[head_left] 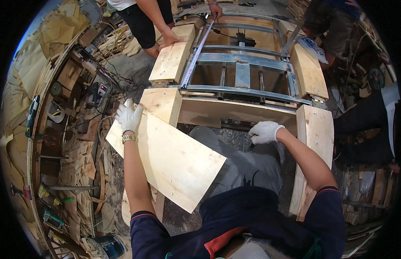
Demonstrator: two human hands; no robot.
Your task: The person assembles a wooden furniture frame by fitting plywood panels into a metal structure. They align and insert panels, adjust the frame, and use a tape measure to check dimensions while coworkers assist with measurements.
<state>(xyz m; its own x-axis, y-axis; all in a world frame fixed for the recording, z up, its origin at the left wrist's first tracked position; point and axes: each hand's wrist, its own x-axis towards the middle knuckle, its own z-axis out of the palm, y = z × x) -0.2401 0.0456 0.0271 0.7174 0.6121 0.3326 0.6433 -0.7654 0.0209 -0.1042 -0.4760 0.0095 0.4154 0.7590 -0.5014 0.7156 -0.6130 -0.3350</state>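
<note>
My left hand (128, 115), in a white knit glove with a watch at the wrist, grips the far short edge of a pale plywood panel (170, 157). The panel slants from a wooden side piece (161, 103) toward my lap. My right hand (265, 132), also gloved, hovers over my right thigh with curled fingers; whatever it may hold is hidden. Ahead stands a wooden frame with a metal frame (248, 92) set inside. A tape measure blade (195, 60) lies along the metal frame's left side, and another person's hand (216, 11) is at its far end.
A second hand of a co-worker (170, 38) presses on the left wooden box section (172, 56). More people stand at the right. Wood scraps (81, 168), cables and power tools crowd the left bench and floor. A right wooden side piece (315, 142) runs beside my right arm.
</note>
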